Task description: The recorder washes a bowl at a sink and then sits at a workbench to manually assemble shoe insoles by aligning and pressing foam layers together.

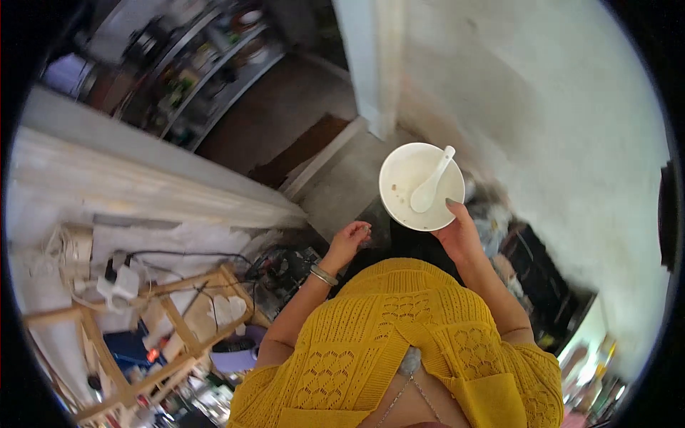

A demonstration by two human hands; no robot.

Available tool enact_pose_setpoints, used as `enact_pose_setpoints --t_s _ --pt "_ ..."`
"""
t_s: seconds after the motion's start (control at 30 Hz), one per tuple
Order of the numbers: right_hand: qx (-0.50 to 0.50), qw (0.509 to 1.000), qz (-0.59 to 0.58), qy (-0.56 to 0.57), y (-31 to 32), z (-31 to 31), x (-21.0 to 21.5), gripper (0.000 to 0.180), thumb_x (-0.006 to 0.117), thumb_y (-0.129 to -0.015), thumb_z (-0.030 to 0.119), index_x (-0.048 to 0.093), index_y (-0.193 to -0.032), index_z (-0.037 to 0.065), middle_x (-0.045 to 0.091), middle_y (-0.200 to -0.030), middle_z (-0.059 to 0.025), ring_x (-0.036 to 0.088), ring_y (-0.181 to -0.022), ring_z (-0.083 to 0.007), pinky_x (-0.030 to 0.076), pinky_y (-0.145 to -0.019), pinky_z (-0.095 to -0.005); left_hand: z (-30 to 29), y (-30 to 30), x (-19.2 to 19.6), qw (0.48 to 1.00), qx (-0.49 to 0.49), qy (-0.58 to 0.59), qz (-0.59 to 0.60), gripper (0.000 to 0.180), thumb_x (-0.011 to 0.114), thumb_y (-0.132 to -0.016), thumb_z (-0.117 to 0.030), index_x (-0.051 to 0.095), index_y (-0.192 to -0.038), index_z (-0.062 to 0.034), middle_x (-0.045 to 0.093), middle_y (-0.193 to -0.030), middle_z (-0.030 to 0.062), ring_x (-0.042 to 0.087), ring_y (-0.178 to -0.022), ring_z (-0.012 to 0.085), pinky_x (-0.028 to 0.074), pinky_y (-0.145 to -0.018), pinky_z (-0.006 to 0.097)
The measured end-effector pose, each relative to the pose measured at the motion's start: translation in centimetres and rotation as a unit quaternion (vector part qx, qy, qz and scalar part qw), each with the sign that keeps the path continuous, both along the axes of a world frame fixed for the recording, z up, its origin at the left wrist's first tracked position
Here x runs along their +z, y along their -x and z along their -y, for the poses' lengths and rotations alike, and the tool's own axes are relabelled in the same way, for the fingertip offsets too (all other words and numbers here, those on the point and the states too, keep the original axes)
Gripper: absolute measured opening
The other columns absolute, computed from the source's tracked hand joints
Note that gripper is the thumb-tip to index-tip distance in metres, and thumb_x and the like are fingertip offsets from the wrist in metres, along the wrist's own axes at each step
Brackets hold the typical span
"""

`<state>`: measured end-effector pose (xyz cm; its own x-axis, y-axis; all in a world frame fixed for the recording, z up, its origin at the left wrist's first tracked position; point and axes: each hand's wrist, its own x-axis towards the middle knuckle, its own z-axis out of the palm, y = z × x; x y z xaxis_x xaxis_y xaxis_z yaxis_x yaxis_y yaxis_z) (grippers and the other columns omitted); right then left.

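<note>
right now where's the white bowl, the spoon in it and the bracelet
white bowl (399,178): head view, bare inner wall left of the spoon
white spoon (425,197): head view, its scoop inside the bowl
bracelet (324,274): head view, band across the left wrist

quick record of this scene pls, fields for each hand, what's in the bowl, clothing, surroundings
right hand: right hand holds a white bowl by its rim, thumb on the edge
bowl contents: white spoon and a few small scraps
left hand: left hand loosely curled, its grip on anything too small to tell; bracelet on the wrist
clothing: yellow knitted top
surroundings: wooden frame with cables at left, white wall at right
</note>
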<state>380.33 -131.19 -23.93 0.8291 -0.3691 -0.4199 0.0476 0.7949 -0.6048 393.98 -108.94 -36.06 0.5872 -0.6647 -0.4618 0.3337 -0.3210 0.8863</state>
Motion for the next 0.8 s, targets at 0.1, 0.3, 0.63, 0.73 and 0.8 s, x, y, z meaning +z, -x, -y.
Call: enact_pose_setpoints --t_s 0.1,0.3,0.63,0.73,0.8 --pt "0.067 0.998 -0.002 -0.004 -7.8 1.6 -0.6 0.057 0.053 -0.085 0.027 0.035 -0.133 0.001 0.049 -0.129 -0.0140 0.052 -0.116 -0.0258 0.045 -0.095 -0.0404 -1.6 -1.8 0.0 0.995 0.097 -0.010 0.000 0.025 0.051 -0.093 -0.021 0.058 -0.108 -0.0009 0.061 -0.087 0.0019 0.055 -0.078 0.0095 0.045 -0.073 0.024" --pt "0.193 0.981 0.030 -0.015 -22.2 3.8 -1.8 0.054 0.051 -0.085 0.029 0.040 -0.130 0.002 0.052 -0.126 -0.0119 0.052 -0.115 -0.0245 0.046 -0.094 -0.0402 -1.3 -6.1 -1.9 0.975 0.206 0.009 -0.085 0.029 0.052 -0.093 -0.024 0.058 -0.112 -0.0028 0.062 -0.089 0.0022 0.056 -0.079 0.0092 0.045 -0.072 0.024" --pt "0.241 0.970 0.011 0.037 -42.7 10.4 6.8 0.069 0.060 -0.081 0.025 0.029 -0.138 0.003 0.041 -0.135 -0.0124 0.041 -0.125 -0.0256 0.033 -0.104 -0.0414 8.2 -29.7 6.8 0.985 0.174 0.013 0.008 0.032 0.055 -0.093 -0.023 0.053 -0.116 -0.0021 0.060 -0.105 0.0064 0.058 -0.095 0.0145 0.047 -0.085 0.029" --pt "0.260 0.964 -0.004 0.059 -47.4 11.8 9.5 0.071 0.060 -0.081 0.027 0.026 -0.139 0.004 0.038 -0.137 -0.0125 0.039 -0.126 -0.0268 0.031 -0.105 -0.0429 8.3 -34.2 8.1 0.981 0.189 0.033 0.028 0.033 0.057 -0.092 -0.020 0.052 -0.118 -0.0010 0.061 -0.104 0.0060 0.058 -0.094 0.0147 0.048 -0.086 0.031" --pt "0.259 0.964 -0.025 0.043 -50.7 12.1 11.0 0.071 0.061 -0.080 0.029 0.027 -0.139 0.005 0.038 -0.137 -0.0123 0.040 -0.126 -0.0268 0.031 -0.105 -0.0433 7.5 -36.0 8.8 0.966 0.236 0.104 -0.007 0.033 0.057 -0.091 -0.020 0.052 -0.118 -0.0009 0.061 -0.104 0.0059 0.059 -0.092 0.0146 0.048 -0.084 0.031"
